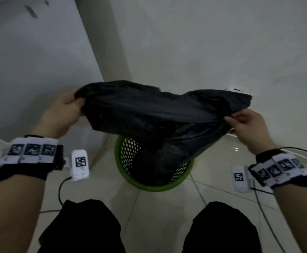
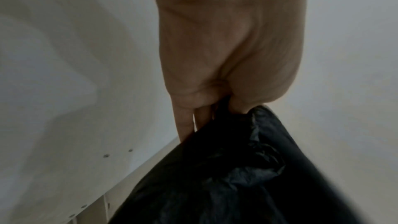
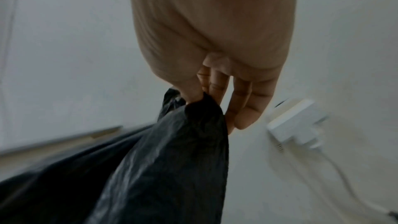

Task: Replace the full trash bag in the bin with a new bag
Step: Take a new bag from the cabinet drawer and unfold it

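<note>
The left hand [image 1: 65, 110] is closed in a fist round a bunched corner of the black bag [image 1: 158, 115], with the plastic squeezed between thumb and curled fingers [image 2: 189, 122]. From that grip the bag runs away to the person's right. The right hand [image 1: 245, 125] pinches the opposite edge between thumb and forefinger; its other fingers [image 3: 243, 108] hang loosely extended beside the plastic. The bag is stretched between the two hands, its top pulled wide and held up in the air, well apart from the floor [image 1: 163, 216]. Its lower part sags down into the green perforated bin [image 1: 127, 161], which stands on the tiled floor directly below the bag and between the hands, near a wall [image 1: 203, 52]. A white plug [image 3: 297, 122] sits on the wall just beside the right hand.
</note>
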`<control>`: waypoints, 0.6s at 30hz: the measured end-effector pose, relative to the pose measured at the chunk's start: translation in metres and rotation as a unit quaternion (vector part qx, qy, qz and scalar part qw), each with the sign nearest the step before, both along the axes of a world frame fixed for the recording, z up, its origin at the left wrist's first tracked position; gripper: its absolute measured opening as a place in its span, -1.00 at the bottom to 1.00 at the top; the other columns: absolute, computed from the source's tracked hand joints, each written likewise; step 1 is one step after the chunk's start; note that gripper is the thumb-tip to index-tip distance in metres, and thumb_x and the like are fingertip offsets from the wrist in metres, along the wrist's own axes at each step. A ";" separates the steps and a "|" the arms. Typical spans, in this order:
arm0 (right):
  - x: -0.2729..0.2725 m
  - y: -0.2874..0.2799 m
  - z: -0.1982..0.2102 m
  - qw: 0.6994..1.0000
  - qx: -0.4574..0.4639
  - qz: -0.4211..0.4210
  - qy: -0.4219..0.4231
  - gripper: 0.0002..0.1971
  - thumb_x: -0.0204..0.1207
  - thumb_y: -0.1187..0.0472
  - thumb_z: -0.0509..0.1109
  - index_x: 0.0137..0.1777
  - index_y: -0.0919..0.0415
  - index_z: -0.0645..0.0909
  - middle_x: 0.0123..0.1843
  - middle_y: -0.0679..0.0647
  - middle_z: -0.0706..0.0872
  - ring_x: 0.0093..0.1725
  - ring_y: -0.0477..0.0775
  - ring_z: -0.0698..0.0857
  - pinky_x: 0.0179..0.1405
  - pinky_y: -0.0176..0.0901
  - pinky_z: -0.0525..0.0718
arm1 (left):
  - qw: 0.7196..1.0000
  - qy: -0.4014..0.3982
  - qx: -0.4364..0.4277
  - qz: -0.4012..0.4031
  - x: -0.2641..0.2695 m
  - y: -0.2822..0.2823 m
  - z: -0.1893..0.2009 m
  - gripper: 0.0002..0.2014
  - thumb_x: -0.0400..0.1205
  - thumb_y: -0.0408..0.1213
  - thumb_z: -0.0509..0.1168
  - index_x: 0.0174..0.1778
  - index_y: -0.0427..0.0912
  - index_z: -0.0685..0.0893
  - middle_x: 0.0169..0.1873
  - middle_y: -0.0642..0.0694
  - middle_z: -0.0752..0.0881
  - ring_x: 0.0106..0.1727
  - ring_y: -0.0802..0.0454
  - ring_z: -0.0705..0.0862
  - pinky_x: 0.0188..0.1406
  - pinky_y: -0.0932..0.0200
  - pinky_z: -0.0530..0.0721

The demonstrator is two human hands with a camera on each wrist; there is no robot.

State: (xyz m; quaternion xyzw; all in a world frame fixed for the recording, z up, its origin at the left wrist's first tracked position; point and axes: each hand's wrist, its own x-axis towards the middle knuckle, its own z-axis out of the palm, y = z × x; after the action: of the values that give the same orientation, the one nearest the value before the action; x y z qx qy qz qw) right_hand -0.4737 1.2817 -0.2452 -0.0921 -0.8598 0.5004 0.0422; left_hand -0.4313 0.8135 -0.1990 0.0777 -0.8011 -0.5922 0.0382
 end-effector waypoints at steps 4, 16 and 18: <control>-0.007 0.022 0.006 0.992 0.088 -0.089 0.010 -0.55 0.53 0.11 0.41 0.40 0.16 0.51 0.41 0.18 0.65 0.38 0.23 0.65 0.41 0.18 0.59 | 0.999 0.013 0.032 0.022 0.002 0.007 0.022 -0.50 0.63 -0.64 -0.01 0.01 -0.10 0.79 -0.30 0.16 0.82 -0.13 0.10 0.71 -0.13 0.33 0.72; 0.018 -0.136 0.021 0.922 0.067 0.297 0.241 -0.84 0.48 0.21 0.60 -0.22 0.26 0.72 -0.30 -0.10 0.64 -0.26 -0.19 0.56 -0.18 -0.42 0.50 | 0.977 -0.064 0.185 0.088 0.019 0.080 0.028 -0.71 0.73 -0.17 0.25 -0.12 -0.01 0.89 -0.10 -0.02 0.88 -0.05 0.10 0.83 0.01 0.18 0.79; 0.035 -0.126 0.022 0.899 0.067 0.331 0.278 -0.81 0.49 0.24 0.60 -0.24 0.29 0.66 -0.29 -0.03 0.64 -0.27 -0.12 0.55 -0.20 -0.42 0.48 | 0.963 -0.081 0.202 0.159 0.011 0.060 0.016 -0.72 0.67 -0.06 0.34 0.20 -0.08 0.79 0.09 -0.08 0.84 0.11 0.04 0.81 0.15 0.10 0.75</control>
State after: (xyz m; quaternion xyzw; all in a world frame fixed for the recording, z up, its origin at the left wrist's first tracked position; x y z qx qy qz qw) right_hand -0.4386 1.1559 -0.2231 0.3434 -0.8254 0.4324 0.1176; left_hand -0.4202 0.8731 -0.1831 0.2581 -0.6425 -0.7198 0.0502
